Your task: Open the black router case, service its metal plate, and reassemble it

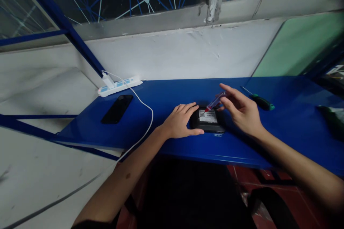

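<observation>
Right hand [243,112]: index finger stretched out, thumb apart from it, the other fingers curled; a clear-handled screwdriver [215,101] sits between thumb and fingers, though which fingertips press on it is not clear.
Left hand [180,121]: fingers spread over the left end of a black box [212,127], fingertips at the far side, thumb reaching along the near edge.
Clear-handled screwdriver: tilted, its red collar low, the thin shaft pointing down and left over the box; I cannot tell whether the tip touches.
Black box: flat on the blue table [166,91], near its front edge, between the two hands, with a white label [208,116] facing up.
Beyond the right hand: a green-and-black screwdriver [262,102] lies on the table, its shaft pointing away to the left.
Left part of the table: a dark phone [117,109] lies flat; just behind it is a white power strip [122,86] with a charger [108,80] plugged in.
White cable [152,114]: loops from the charger across the table, then over the front edge.
Right edge: a green-and-white thing [333,120], too blurred to name.
Behind: a white wall [172,57] and a pale green panel [301,46].
Below: red floor tiles [242,175].
</observation>
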{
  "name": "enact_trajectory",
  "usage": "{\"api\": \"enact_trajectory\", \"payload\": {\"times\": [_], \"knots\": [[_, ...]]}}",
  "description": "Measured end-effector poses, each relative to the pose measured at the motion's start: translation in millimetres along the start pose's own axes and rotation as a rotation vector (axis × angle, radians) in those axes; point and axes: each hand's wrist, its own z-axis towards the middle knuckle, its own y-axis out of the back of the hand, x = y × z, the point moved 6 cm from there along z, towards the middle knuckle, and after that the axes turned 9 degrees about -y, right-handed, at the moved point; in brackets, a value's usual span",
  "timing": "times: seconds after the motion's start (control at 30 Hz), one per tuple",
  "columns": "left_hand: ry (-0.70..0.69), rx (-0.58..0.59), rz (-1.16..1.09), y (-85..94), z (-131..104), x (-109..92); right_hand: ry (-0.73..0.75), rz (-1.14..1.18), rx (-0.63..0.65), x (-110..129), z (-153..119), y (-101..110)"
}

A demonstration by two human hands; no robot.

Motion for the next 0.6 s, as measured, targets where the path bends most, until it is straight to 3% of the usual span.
{"api": "enact_trajectory", "payload": {"times": [0.13, 0.43, 0.6], "knots": [[0.005, 0.015, -0.004, 0.4, -0.4, -0.5, 0.031, -0.016, -0.043, 1.6, 1.1, 2.8], [0.001, -0.003, 0.005, -0.1, -0.1, -0.9, 0.005, 0.076, 0.086, 1.8, -3.3, -2.9], [0.004, 0.002, 0.011, 1.4, 0.3, -2.4, -0.022, -0.008, 0.039, -3.9, -1.5, -1.9]]}}
